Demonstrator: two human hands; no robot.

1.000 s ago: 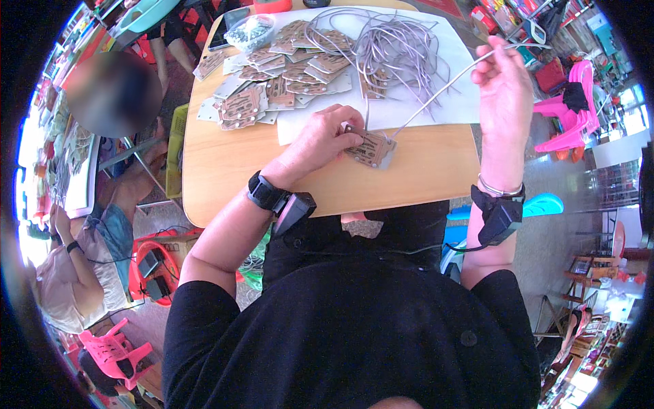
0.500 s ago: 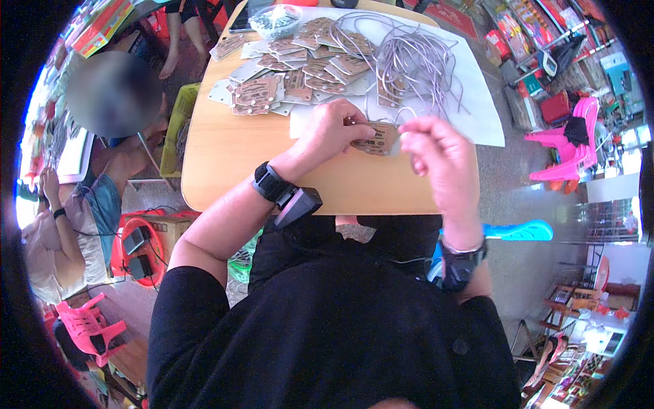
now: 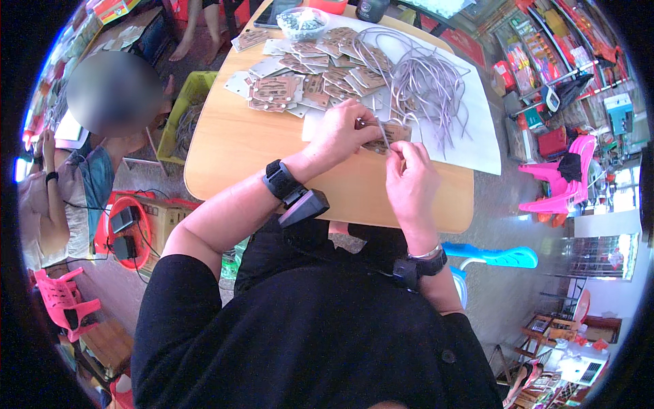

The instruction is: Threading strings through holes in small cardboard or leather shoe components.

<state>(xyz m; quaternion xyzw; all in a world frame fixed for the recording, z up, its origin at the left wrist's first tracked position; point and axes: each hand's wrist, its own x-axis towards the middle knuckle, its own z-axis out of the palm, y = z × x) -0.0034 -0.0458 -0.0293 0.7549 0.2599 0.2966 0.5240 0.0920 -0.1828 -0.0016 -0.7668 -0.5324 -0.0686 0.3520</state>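
Observation:
My left hand (image 3: 343, 131) is closed, its thumb and fingers pinching a small brown printed card (image 3: 395, 133) over the near part of the table. A grey cord (image 3: 383, 131) crosses in front of that card, running down to the fingertips of my right hand (image 3: 413, 178), which is closed on it. Part of the card is hidden behind my fingers. Just beyond my left hand lies a loose pile of similar brown and grey-white cards (image 3: 276, 90). To its right a tangled bundle of grey cords (image 3: 429, 75) spreads over a white sheet (image 3: 482, 140).
A clear bowl of small dark pieces (image 3: 302, 26) stands at the table's (image 3: 252, 160) far side, near a dark phone (image 3: 278, 12) and a black container (image 3: 372, 9). At left, a seated person (image 3: 65, 204) is beside a yellow crate (image 3: 170, 136). A pink chair (image 3: 572, 174) stands right.
My right hand has come inward and lower to the card, drawing the grey cord across its front. My left hand keeps its pinch on the card. The whole view has shifted slightly.

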